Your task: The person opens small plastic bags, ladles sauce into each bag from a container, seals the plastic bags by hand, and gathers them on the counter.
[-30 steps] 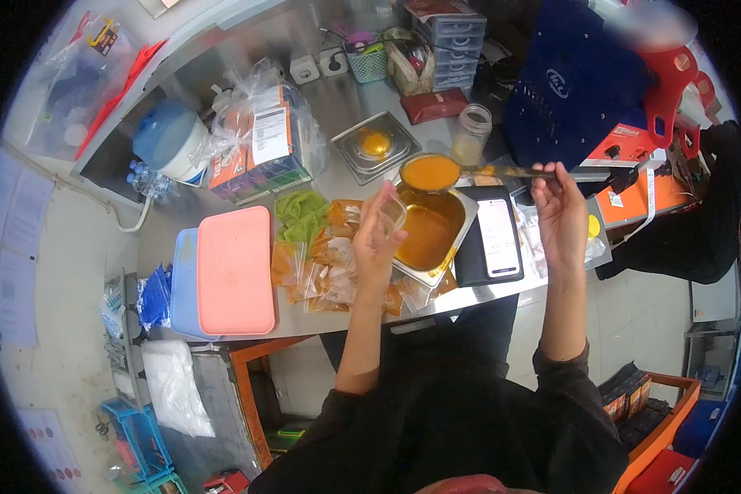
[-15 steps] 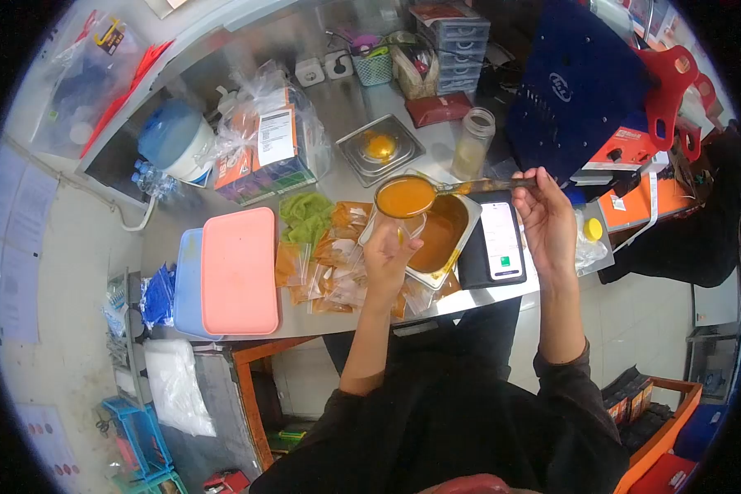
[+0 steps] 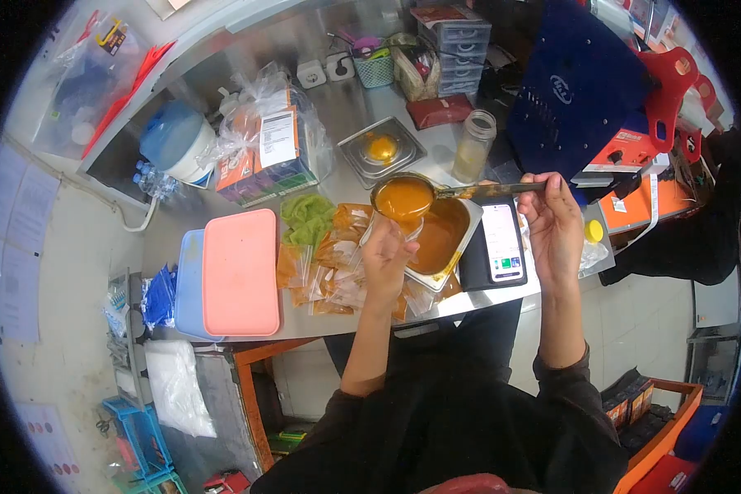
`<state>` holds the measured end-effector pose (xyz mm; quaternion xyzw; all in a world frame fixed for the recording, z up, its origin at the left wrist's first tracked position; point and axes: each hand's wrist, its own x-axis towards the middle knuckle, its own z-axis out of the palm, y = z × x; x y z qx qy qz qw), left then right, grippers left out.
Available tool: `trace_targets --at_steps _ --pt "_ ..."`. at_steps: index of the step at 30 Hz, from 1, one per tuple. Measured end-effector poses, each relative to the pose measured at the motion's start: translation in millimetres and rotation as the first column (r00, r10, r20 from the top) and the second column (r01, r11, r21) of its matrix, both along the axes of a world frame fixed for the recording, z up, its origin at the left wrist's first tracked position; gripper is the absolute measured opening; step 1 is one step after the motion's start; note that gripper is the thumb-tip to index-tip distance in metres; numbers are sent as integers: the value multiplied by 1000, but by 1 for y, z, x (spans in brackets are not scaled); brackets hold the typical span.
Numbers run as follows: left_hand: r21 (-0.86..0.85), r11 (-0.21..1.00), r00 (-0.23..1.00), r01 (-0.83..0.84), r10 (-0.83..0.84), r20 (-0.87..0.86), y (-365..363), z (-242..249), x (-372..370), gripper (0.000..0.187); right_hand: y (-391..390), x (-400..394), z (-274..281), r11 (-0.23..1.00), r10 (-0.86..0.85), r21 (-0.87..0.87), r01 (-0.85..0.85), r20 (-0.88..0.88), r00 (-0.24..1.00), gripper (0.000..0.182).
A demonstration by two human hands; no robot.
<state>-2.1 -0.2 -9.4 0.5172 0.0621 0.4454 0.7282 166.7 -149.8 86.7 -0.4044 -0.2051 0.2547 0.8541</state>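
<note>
My right hand [image 3: 554,226] grips the long handle of a metal ladle [image 3: 403,198] full of orange sauce. The ladle bowl tilts over a small clear plastic bag [image 3: 391,227] that my left hand [image 3: 384,257] holds open just beneath it. Both are above the left edge of a steel tray of orange sauce [image 3: 440,235]. Several filled sauce packets [image 3: 329,263] lie on the counter to the left of my left hand.
A phone [image 3: 502,241] lies right of the tray. A pink-lidded blue box [image 3: 239,272], a green cloth [image 3: 306,216], a steel scale [image 3: 380,150], a glass jar [image 3: 475,146] and a bagged carton [image 3: 263,148] stand on the steel counter [image 3: 346,103]. A blue bag [image 3: 580,90] stands at back right.
The ladle has swung left from over the tray to above the bag and tipped slightly. My left hand has shifted the bag under its bowl.
</note>
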Motion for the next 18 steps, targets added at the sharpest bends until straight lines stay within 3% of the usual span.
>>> trace_targets --at_steps 12,15,18 --pt "-13 1000 999 -24 24 44 3 -2 1 38 -2 -17 12 992 -99 103 78 220 971 27" --pt "82 993 996 -91 91 -1 4 -4 2 71 -2 -21 14 986 -133 133 100 269 954 27" --pt "49 997 998 -64 65 -11 1 1 0 68 -5 -23 12 981 -166 146 126 310 936 27"
